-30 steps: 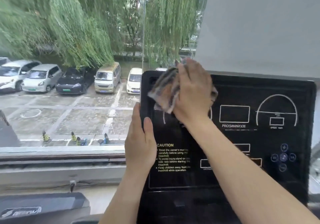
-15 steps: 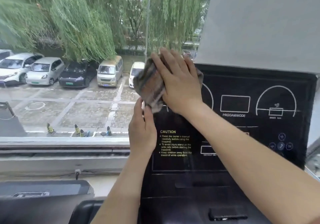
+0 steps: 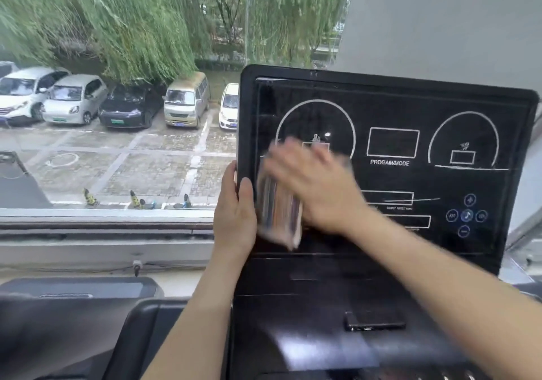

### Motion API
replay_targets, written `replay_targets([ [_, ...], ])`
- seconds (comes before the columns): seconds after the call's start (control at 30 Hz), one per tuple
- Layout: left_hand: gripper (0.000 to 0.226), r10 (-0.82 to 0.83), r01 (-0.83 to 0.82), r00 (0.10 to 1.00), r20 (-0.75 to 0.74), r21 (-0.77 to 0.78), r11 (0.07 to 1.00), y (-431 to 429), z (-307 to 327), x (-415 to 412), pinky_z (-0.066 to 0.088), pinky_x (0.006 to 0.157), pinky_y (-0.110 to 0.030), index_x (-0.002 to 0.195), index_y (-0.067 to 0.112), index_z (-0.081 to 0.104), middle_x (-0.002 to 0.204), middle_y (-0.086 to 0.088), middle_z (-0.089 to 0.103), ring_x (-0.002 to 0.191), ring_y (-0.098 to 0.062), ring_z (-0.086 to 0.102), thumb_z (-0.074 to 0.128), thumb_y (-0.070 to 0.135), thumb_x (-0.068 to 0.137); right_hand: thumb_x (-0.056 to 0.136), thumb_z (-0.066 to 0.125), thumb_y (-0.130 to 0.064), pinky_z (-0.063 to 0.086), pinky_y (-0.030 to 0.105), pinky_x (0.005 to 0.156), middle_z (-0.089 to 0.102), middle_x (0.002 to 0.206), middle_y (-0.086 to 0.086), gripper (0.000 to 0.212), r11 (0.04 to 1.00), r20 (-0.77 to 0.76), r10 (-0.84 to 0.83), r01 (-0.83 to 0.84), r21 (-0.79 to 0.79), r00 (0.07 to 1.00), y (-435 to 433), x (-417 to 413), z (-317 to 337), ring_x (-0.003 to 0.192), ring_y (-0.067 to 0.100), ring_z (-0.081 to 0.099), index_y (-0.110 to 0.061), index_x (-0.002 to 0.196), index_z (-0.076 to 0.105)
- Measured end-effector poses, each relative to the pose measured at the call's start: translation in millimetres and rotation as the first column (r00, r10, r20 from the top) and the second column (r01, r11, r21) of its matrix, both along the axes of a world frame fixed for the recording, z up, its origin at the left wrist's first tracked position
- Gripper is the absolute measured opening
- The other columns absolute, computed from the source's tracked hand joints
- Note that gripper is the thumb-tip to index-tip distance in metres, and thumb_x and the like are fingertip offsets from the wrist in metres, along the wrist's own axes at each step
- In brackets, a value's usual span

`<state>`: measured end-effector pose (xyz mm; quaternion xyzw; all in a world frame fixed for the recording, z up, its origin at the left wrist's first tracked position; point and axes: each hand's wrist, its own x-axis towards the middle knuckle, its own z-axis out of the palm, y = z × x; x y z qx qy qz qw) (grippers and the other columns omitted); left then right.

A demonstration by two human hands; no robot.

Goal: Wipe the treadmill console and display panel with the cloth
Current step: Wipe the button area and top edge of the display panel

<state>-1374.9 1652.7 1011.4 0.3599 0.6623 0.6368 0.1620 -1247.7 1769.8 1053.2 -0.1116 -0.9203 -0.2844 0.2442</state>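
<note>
Window (image 3: 123,42) at 10 o'clock: willows, a row of parked cars (image 3: 76,100) below. Black treadmill console (image 3: 293,306) fills 3 to 6 o'clock. Its display panel (image 3: 393,106) stands upright, printed "PROGAM/MODE", with 2 dial arcs. Right hand (image 3: 319,186), motion-blurred, fingers stretched flat, presses on the panel's 8 o'clock area. Left hand (image 3: 234,218) grips the panel's 9 o'clock edge, thumb on the front bezel. Striped cloth (image 3: 278,212) sits under the right fingers, just beside the left thumb.
</note>
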Motion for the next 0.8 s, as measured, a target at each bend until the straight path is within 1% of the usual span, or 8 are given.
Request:
replay_targets([
  [0.1,0.044,0.061,-0.061,0.998,0.003,-0.014,0.998,2.2,0.7,5.7,0.028,0.094,-0.019,0.147,0.035,0.028,0.131,0.02,0.045,0.116,-0.002,0.042,0.03,0.038,0.103,0.095,0.044,-0.034,0.012,0.043,0.118,0.026,0.159,0.009,0.06,0.98,-0.336,-0.186,0.149,-0.134,0.923,25.7,-33.3,66.5,0.147,0.028,0.02,-0.015,0.151,0.032],
  [0.17,0.04,0.116,-0.116,0.993,-0.001,-0.021,0.993,5.0,0.4,8.2,0.028,0.082,-0.02,0.143,0.033,0.035,0.115,0.018,0.049,0.102,-0.005,0.044,0.031,0.036,0.103,0.088,0.045,-0.028,0.012,0.043,0.119,0.025,0.159,0.011,0.067,0.974,-0.389,-0.204,0.146,-0.175,0.898,10.3,-46.8,51.3,0.148,0.028,0.018,-0.012,0.151,0.031],
  [0.23,0.037,0.153,-0.153,0.988,0.027,-0.004,0.988,6.9,-2.6,7.2,0.03,0.077,-0.02,0.139,0.027,0.042,0.111,0.012,0.052,0.101,-0.013,0.049,0.035,0.028,0.103,0.083,0.052,-0.025,0.015,0.044,0.118,0.025,0.159,0.011,0.071,0.985,-0.262,-0.121,0.083,-0.153,0.957,-19.4,-36.6,0.6,0.148,0.028,0.018,-0.01,0.15,0.034],
  [0.33,0.04,0.113,-0.117,0.992,0.063,0.063,0.991,5.4,-9.2,3.5,0.031,0.096,-0.013,0.142,0.022,0.044,0.135,0.012,0.052,0.125,-0.006,0.046,0.033,0.026,0.104,0.089,0.054,-0.024,0.025,0.047,0.115,0.03,0.156,0.012,0.048,0.993,0.007,0.074,-0.073,-0.089,0.997,-39.8,12.0,-65.1,0.147,0.028,0.022,-0.008,0.134,0.046],
  [0.4,0.04,0.107,-0.11,0.993,0.052,0.066,0.992,4.1,-9.6,3.6,0.027,0.104,-0.01,0.143,0.024,0.043,0.143,0.013,0.046,0.129,0.001,0.04,0.03,0.028,0.105,0.092,0.053,-0.025,0.027,0.046,0.115,0.031,0.156,0.008,0.047,0.983,0.144,0.182,-0.178,-0.043,0.973,-28.8,34.5,-67.7,0.147,0.025,0.024,-0.011,0.136,0.045],
  [0.5,0.041,0.123,-0.125,0.991,0.049,0.036,0.992,4.5,-8.1,8.0,0.019,0.088,0.008,0.145,0.029,0.036,0.137,0.024,0.039,0.12,0.015,0.032,0.027,0.031,0.105,0.091,0.051,-0.029,0.02,0.046,0.117,0.031,0.157,0.004,0.059,0.969,0.26,0.211,-0.236,0.069,0.942,7.9,33.6,-20.0,0.146,0.023,0.025,-0.016,0.148,0.04],
  [0.67,0.045,0.158,-0.158,0.987,0.004,-0.024,0.987,5.7,-7.2,12.6,0.017,0.092,0.0,0.148,0.032,0.03,0.137,0.023,0.038,0.124,0.006,0.032,0.024,0.036,0.104,0.094,0.042,-0.025,0.009,0.045,0.12,0.03,0.157,0.01,0.057,0.99,-0.312,-0.134,0.117,-0.074,0.941,72.9,7.2,109.2,0.147,0.029,0.022,-0.012,0.149,0.035],
  [0.8,0.045,0.187,-0.188,0.982,-0.021,-0.048,0.981,3.3,-2.1,18.9,0.02,0.099,-0.014,0.149,0.028,0.029,0.149,0.008,0.04,0.136,-0.011,0.035,0.024,0.035,0.105,0.095,0.046,-0.027,0.014,0.046,0.12,0.025,0.158,0.011,0.053,0.981,-0.345,-0.18,0.143,-0.13,0.921,29.4,11.1,33.0,0.148,0.028,0.018,-0.006,0.143,0.045],
])
